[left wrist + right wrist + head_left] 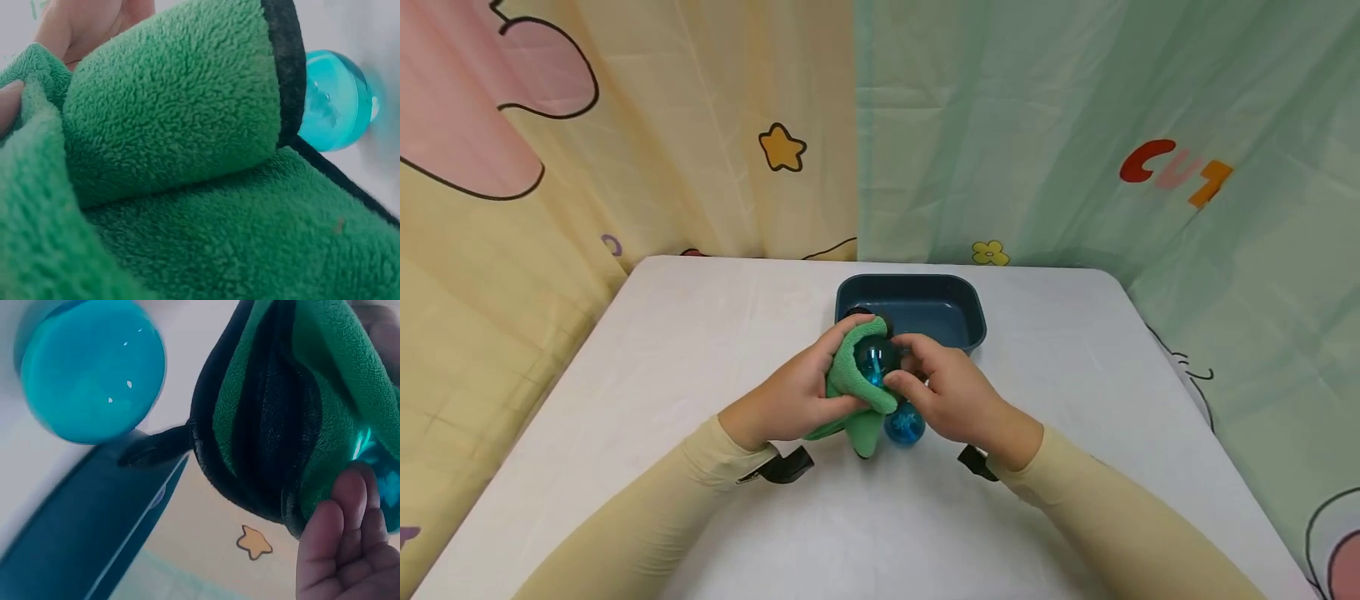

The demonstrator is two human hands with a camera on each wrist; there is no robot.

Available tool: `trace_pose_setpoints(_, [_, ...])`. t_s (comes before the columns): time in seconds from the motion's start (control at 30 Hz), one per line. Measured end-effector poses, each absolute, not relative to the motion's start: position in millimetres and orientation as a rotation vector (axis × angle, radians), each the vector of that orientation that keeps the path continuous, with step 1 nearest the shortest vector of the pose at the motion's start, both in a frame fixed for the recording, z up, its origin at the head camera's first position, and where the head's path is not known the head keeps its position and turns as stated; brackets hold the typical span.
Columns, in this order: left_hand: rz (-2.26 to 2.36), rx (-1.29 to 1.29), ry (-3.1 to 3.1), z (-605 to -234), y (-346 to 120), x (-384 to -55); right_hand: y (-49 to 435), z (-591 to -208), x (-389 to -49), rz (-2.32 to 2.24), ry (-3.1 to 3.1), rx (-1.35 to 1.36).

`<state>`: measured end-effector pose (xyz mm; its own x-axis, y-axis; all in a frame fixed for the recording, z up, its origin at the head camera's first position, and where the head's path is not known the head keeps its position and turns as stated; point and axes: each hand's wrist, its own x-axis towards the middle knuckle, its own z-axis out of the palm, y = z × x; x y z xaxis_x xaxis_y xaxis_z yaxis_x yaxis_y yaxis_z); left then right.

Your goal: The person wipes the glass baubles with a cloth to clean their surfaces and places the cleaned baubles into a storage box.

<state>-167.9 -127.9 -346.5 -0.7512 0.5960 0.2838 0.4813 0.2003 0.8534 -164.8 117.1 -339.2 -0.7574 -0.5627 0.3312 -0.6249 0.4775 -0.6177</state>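
Head view: apparent wiping step

1. Near position. From where I stand, 1 loose ball (905, 425), clear blue, sits on the white table (850, 533), just beside the hanging corner of the green cloth (865, 429).

2. Work position. Left hand (797, 396): fingers and thumb bent in a wide cup, gripping the cloth around the held ball (875, 362). Right hand (962, 396): thumb and fingers curved, gap narrow, tips at the exposed right side of the held ball. Step in hand, by my judgement: wiping or drying that ball. Next move should call for 2 actions: rotate the ball with the right fingertips against the cloth, then expose the unwiped side. Caution: the smooth surface may slip and drop onto the loose ball.

3. Far position. Dark blue tray (943, 312) stands beyond the cloth; 1 dark shape (859, 311) at its left end is too covered to identify. Patterned curtain (1045, 125) hangs behind.
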Motion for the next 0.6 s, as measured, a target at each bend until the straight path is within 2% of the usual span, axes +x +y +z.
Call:
trace_pose_setpoints(0.13, [1.617, 1.084, 2.359, -345.7, -128.0, -168.1, 117.1, -339.0, -162.8, 1.2, -2.598, 1.068])
trace_pose_setpoints(0.37, [1.685, 1.073, 2.312, -343.8, -129.7, -167.2, 119.4, -337.2, -162.1, 0.897, -2.495, 1.225])
trace_pose_setpoints(0.5, [1.653, 1.071, 2.313, -342.2, -126.9, -166.0, 120.4, -335.7, -162.1, 0.841, -2.498, 1.183])
trace_pose_setpoints(0.6, [1.624, 1.073, 2.324, -341.1, -125.0, -164.5, 119.3, -335.1, -160.2, 1.015, -2.576, 1.101])
